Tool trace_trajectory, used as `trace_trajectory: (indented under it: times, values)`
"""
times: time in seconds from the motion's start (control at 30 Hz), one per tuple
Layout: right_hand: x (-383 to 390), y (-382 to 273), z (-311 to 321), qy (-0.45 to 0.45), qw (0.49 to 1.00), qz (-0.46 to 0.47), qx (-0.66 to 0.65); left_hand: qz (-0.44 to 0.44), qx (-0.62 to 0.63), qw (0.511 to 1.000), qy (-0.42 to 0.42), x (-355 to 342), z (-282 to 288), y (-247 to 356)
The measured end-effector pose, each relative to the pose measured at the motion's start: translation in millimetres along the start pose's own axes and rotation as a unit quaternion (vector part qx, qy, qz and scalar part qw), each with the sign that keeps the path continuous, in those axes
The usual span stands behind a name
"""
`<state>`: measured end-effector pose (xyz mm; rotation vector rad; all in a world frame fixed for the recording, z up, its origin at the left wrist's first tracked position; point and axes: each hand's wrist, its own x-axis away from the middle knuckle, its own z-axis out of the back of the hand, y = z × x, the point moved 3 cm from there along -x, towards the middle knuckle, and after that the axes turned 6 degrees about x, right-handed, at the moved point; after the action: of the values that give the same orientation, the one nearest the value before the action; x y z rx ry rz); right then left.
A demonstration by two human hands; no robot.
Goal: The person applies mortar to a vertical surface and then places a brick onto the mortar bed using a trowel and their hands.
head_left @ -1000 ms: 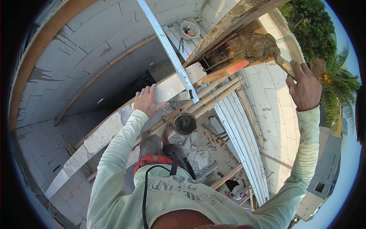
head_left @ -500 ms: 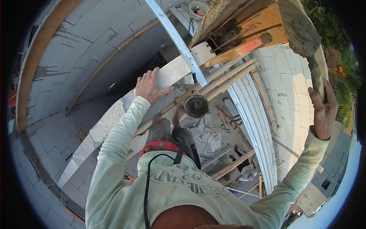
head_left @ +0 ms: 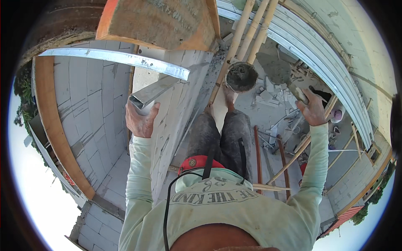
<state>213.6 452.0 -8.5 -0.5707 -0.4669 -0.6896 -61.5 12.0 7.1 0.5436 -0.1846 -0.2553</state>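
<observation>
My right hand (head_left: 313, 108) is closed around the handle of a trowel (head_left: 274, 70). Its grey, mortar-smeared blade points up and left, just right of a round bucket of mortar (head_left: 241, 78). On the left, my left hand (head_left: 141, 120) is at the open end of a metal channel (head_left: 155, 91), thumb and fingers apart. Some of its fingertips are hidden by the channel, so whether they touch it or only the wall is unclear. The pale block wall (head_left: 178, 100) runs beneath that channel.
A wooden formwork box (head_left: 161, 23) juts in at the top, with another metal channel (head_left: 121, 58) below it. Bamboo poles (head_left: 240, 35) pass beside the bucket. My bare feet stand near it on a narrow support, high above a rubble-strewn floor (head_left: 268, 98). Long metal profiles (head_left: 331, 54) curve along the right.
The view has swung round. My right hand has brought the trowel down from beside the formwork to near the bucket. My left hand now appears by the metal channel's end.
</observation>
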Motion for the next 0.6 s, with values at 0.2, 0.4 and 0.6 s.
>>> trace_trajectory:
  times: [0.2, 0.4, 0.6]
  values:
    - [-117, 108, -230, -0.040, 0.982, -0.060, 0.175, 0.006, 0.054, 0.998, 0.040, 9, -11, 9]
    - [-248, 133, -425, -0.021, 0.961, -0.068, 0.268, 0.043, -0.054, 0.997, 0.044, 22, -10, -2]
    - [-274, 146, -474, 0.053, 0.936, 0.028, 0.347, -0.155, -0.256, 0.953, -0.042, 33, 39, -25]
